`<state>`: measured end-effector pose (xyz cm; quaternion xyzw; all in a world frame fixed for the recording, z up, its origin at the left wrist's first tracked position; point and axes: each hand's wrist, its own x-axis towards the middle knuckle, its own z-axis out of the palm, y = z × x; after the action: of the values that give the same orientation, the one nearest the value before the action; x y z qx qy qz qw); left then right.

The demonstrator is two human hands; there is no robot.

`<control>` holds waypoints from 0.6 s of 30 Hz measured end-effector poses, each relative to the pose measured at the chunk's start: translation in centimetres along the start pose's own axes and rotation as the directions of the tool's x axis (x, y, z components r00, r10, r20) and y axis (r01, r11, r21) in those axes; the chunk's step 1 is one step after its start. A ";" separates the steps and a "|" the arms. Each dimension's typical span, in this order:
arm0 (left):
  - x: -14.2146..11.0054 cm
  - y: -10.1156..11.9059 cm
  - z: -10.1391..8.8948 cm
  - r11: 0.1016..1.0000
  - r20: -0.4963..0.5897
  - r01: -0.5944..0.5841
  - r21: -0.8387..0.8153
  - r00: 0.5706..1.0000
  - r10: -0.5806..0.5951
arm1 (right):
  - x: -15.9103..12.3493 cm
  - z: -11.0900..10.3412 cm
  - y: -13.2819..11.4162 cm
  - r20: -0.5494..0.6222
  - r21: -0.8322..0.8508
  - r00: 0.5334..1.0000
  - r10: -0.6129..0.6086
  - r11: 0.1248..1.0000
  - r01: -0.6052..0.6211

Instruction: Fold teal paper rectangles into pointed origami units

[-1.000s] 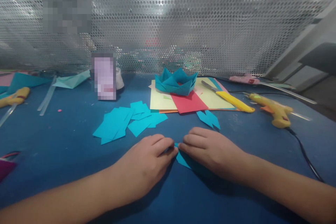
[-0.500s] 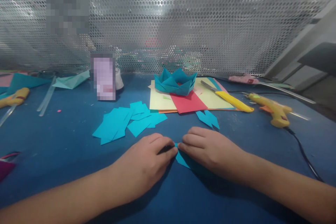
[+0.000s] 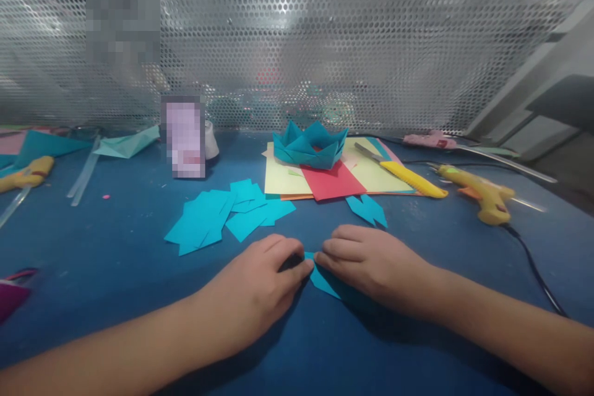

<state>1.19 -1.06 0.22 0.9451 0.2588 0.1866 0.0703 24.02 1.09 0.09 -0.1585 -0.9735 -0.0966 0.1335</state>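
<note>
Between my two hands, on the blue table, is a piece of turquoise paper (image 3: 323,283), partly hidden under my right fingers. My left hand (image 3: 262,288) has its thumb and fingers curled together at the paper's left end. My right hand (image 3: 378,266) pinches the paper with bent fingers from the other side. Just beyond, a pile of turquoise paper pieces (image 3: 204,218) lies to the left. A folded turquoise piece (image 3: 369,209) rests beyond my right hand. Farther back stands a folded turquoise paper ring with pointed tips (image 3: 310,147).
Under the ring are a red sheet (image 3: 331,182) and a stack of coloured paper (image 3: 283,182). A yellow utility knife (image 3: 413,178) lies across the stack, blade exposed. Right of it is a corded yellow glue gun (image 3: 492,198). Perforated metal (image 3: 278,43) closes off the back.
The left fingertips have shifted very slightly, and a little more of the paper's top edge shows between the hands. Everything else stays in place.
</note>
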 end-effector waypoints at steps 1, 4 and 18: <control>0.0 0.0 0.0 1.000 -0.001 -0.004 0.002 1.000 0.004 | 0.0 0.0 0.0 0.004 -0.002 1.000 0.002 1.000 -0.002; 0.0 0.0 -0.1 1.000 0.006 -0.017 0.014 1.000 0.017 | -0.1 0.0 0.0 0.006 0.002 1.000 0.015 1.000 -0.015; 0.2 0.2 -0.2 0.999 0.023 -0.033 0.013 0.999 0.033 | -0.3 -0.2 0.1 -0.014 0.042 1.000 0.025 0.999 -0.024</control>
<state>1.36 -1.14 0.57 0.9518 0.2434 0.1754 0.0639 24.35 1.07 0.22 -0.1669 -0.9723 -0.0759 0.1450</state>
